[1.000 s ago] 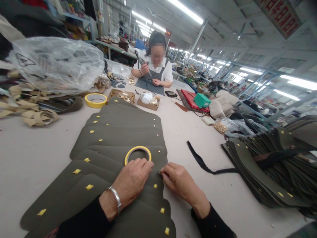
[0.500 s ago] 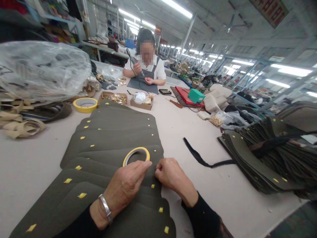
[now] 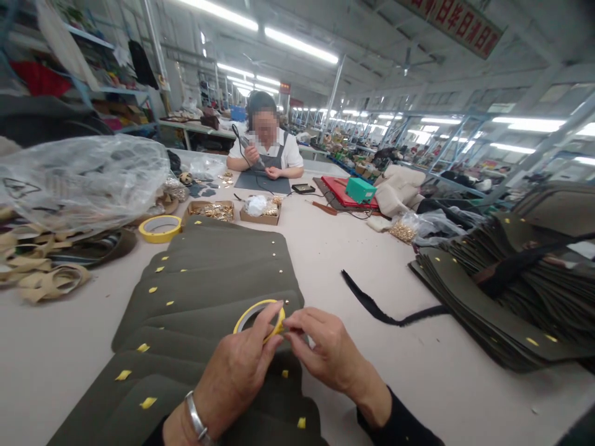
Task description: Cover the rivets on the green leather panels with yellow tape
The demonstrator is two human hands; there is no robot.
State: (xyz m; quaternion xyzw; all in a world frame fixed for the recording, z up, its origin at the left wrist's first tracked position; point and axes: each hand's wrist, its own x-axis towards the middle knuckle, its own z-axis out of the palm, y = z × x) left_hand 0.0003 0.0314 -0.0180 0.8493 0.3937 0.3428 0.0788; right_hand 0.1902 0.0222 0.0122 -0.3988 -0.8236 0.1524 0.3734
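Note:
My left hand, a silver bangle at its wrist, grips a roll of yellow tape between thumb and fingers. The roll stands tilted above overlapping dark olive panels. At the roll's right edge, my right hand has thumb and forefinger pinched together, seemingly on the tape's end; the fingertips hide most of it. Small yellow tape pieces are stuck on the panels. Small metal studs run along the panels' right side.
Another yellow tape roll lies behind the panels on the left, near boxes of gold hardware. A stack of olive panels and a black strip lie right. Across the table, a person holds a corded tool.
My left hand has lifted and tilted the tape roll. My right hand has turned from a loose fist to a pinch at the roll's edge. The view has tipped upward.

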